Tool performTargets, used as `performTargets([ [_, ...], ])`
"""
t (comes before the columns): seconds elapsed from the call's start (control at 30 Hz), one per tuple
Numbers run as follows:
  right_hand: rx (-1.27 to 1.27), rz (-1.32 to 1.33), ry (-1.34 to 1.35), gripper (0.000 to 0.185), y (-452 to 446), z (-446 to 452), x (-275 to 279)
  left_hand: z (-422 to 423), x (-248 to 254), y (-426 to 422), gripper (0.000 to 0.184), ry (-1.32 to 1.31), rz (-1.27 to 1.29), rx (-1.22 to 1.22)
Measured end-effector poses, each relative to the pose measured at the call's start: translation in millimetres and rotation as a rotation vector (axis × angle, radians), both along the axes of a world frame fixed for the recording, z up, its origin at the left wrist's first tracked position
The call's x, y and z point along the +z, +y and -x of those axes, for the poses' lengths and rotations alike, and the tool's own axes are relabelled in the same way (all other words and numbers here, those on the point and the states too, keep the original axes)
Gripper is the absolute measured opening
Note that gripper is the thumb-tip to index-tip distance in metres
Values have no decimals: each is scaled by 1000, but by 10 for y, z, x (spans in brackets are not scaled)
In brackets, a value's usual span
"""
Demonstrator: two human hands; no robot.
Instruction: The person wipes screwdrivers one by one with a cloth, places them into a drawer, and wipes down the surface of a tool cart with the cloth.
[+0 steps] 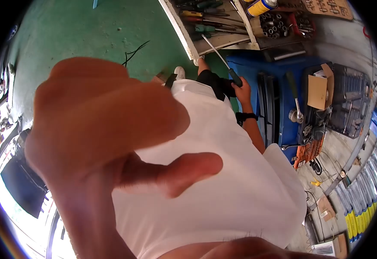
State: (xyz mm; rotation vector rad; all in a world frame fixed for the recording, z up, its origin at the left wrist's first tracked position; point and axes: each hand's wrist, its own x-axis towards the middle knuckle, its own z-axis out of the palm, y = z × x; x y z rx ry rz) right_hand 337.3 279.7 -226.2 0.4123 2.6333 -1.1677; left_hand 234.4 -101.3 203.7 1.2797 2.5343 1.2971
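My left hand [98,125] is raised close to the camera and looks large and blurred. Its fingers lie together and the thumb stands apart from them, with nothing visible in the gap. Lower down on the right, my right hand [242,91] is closed around the dark handle of a screwdriver [217,53]. The screwdriver's long metal shaft points up and left toward an open drawer [251,26]. Several screwdrivers [212,19] with coloured handles lie inside that drawer.
A blue tool cart [289,121] stands at right, carrying a ratchet [298,113], a cardboard box [317,92] and an open tool case [351,101]. Sockets [274,26] and a spray can [261,7] sit at the top. A black cable [134,52] lies on the green floor [106,30].
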Motion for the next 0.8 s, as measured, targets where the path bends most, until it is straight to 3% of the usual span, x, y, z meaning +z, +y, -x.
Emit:
performTargets([
  [0.23, 77, -52, 99, 31, -89, 456, 32, 200, 335, 102, 39, -36, 155, 68],
  [0.37, 133, -43, 193, 33, -90, 647, 20, 145, 274, 156, 41, -346, 76, 78],
  [0.43, 107, -50, 245, 33, -90, 722, -12, 133, 190, 206, 38, -355, -2, 87],
  [0.5, 22, -9, 234, 32, -233, 663, 34, 153, 49, 199, 27, -194, 55, -46],
  [0.57, 14, 48, 173, 31, -319, 582, 63, 225, -268, 235, 25, -62, 230, -288],
  [0.63, 27, 20, 204, 28, -397, 669, 254, 332, -740, 263, 36, -276, 435, -477],
  [0.77, -30, 199, 240, 31, -641, 793, 679, 513, -2098, 426, 63, -744, 349, -236],
  [0.8, 16, 236, 217, 33, -707, 821, 755, 503, -2342, 500, 63, -707, 384, -266],
])
